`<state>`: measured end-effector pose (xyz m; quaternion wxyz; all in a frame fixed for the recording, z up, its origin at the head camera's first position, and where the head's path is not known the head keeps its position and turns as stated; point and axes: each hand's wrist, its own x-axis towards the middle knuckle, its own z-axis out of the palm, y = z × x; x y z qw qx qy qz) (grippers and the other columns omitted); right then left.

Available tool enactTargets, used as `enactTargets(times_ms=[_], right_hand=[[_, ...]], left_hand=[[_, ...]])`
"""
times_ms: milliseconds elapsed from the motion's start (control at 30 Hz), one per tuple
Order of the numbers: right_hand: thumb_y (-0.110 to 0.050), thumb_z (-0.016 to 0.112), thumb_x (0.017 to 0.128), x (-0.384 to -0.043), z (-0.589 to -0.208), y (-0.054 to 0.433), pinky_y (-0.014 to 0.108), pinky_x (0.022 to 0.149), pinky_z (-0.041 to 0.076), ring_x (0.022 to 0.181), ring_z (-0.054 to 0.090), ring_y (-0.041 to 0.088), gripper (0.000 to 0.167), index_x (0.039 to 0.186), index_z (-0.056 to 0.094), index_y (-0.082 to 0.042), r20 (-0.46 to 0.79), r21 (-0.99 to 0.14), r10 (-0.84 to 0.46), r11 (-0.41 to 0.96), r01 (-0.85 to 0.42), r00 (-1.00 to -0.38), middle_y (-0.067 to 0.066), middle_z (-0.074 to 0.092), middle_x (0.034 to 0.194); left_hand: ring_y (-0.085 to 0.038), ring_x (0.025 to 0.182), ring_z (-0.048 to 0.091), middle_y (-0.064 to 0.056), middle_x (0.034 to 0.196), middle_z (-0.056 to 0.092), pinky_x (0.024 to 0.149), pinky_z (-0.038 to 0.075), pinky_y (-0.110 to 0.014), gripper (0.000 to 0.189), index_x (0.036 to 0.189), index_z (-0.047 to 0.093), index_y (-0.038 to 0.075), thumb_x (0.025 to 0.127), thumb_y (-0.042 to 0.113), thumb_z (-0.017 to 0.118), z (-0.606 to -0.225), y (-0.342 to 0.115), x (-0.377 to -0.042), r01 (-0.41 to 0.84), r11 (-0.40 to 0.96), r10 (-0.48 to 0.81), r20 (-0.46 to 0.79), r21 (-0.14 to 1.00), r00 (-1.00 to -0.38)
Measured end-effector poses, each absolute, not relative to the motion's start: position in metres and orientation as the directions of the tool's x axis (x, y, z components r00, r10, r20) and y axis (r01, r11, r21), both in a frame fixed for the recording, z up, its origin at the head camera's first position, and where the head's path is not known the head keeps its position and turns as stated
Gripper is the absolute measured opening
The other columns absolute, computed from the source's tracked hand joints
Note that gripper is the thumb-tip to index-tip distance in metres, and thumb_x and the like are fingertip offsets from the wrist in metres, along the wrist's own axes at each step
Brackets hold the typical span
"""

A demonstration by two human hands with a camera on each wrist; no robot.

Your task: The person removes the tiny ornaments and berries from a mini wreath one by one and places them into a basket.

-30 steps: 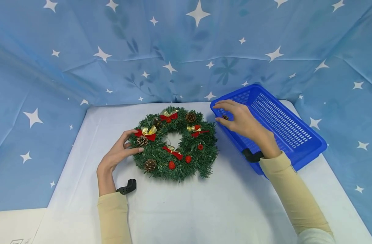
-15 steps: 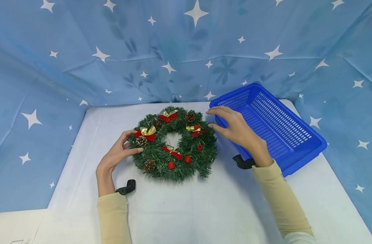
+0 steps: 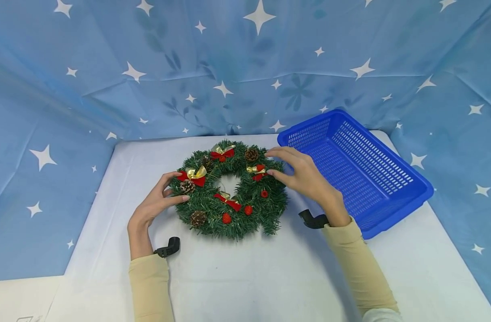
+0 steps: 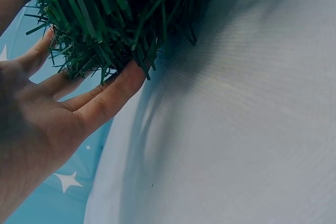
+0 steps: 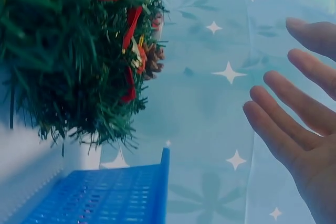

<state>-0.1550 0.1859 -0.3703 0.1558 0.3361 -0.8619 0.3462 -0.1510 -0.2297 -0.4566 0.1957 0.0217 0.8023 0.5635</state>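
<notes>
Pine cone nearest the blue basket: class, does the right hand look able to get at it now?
Probably yes: the right hand looks empty and hangs over the wreath near that pine cone, with nothing visible between them.

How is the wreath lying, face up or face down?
Face up: the head view looks straight onto the wreath's decorated side, with its red bows and pine cones showing.
</notes>
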Motion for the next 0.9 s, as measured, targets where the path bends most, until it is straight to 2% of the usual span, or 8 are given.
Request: enactTargets(times_ms=[100, 233, 300, 600, 900], right_hand=[[-0.007, 0.081, 0.089, -0.153, -0.372, 0.182, 0.050, 0.095, 0.056, 0.116, 0.067, 0.034, 0.042, 0.128, 0.069, -0.004, 0.516, -0.494, -0.471, 0.519, -0.698, -0.715, 0.018, 0.066, 0.133], [-0.007, 0.083, 0.087, -0.151, -0.376, 0.177, 0.049, 0.085, 0.057, 0.112, 0.068, 0.034, 0.042, 0.127, 0.070, -0.002, 0.541, -0.489, -0.471, 0.498, -0.716, -0.697, 0.019, 0.066, 0.131], [-0.007, 0.083, 0.087, -0.150, -0.379, 0.175, 0.048, 0.084, 0.057, 0.113, 0.068, 0.033, 0.043, 0.127, 0.069, -0.002, 0.546, -0.485, -0.477, 0.491, -0.724, -0.689, 0.019, 0.067, 0.130], [-0.006, 0.084, 0.086, -0.146, -0.384, 0.159, 0.048, 0.094, 0.056, 0.119, 0.066, 0.033, 0.045, 0.128, 0.069, -0.001, 0.554, -0.474, -0.515, 0.450, -0.757, -0.654, 0.019, 0.067, 0.130], [-0.010, 0.083, 0.087, -0.141, -0.387, 0.148, 0.047, 0.098, 0.055, 0.122, 0.065, 0.032, 0.045, 0.129, 0.068, -0.002, 0.517, -0.476, -0.535, 0.469, -0.744, -0.668, 0.017, 0.066, 0.132]], left_hand=[[-0.053, 0.155, 0.011, -0.005, 0.174, 0.001, 0.117, 0.019, -0.074, 0.084, 0.159, 0.031, 0.032, 0.091, 0.035, 0.081, -0.456, -0.229, -0.151, -0.186, 0.358, 0.251, -0.286, 0.915, -0.925], [-0.053, 0.154, 0.013, -0.005, 0.174, 0.001, 0.117, 0.020, -0.074, 0.084, 0.158, 0.031, 0.032, 0.091, 0.034, 0.081, -0.457, -0.229, -0.151, -0.186, 0.354, 0.250, -0.284, 0.917, -0.926], [-0.053, 0.154, 0.013, -0.005, 0.174, 0.001, 0.116, 0.020, -0.074, 0.084, 0.158, 0.031, 0.032, 0.091, 0.035, 0.081, -0.457, -0.229, -0.151, -0.187, 0.354, 0.250, -0.285, 0.916, -0.926], [-0.053, 0.154, 0.012, -0.004, 0.174, 0.002, 0.117, 0.019, -0.074, 0.084, 0.159, 0.030, 0.031, 0.091, 0.035, 0.080, -0.457, -0.229, -0.150, -0.185, 0.355, 0.249, -0.283, 0.916, -0.926], [-0.053, 0.154, 0.013, -0.004, 0.174, 0.003, 0.117, 0.020, -0.073, 0.084, 0.159, 0.031, 0.031, 0.091, 0.035, 0.080, -0.457, -0.230, -0.150, -0.184, 0.352, 0.250, -0.281, 0.918, -0.926]])
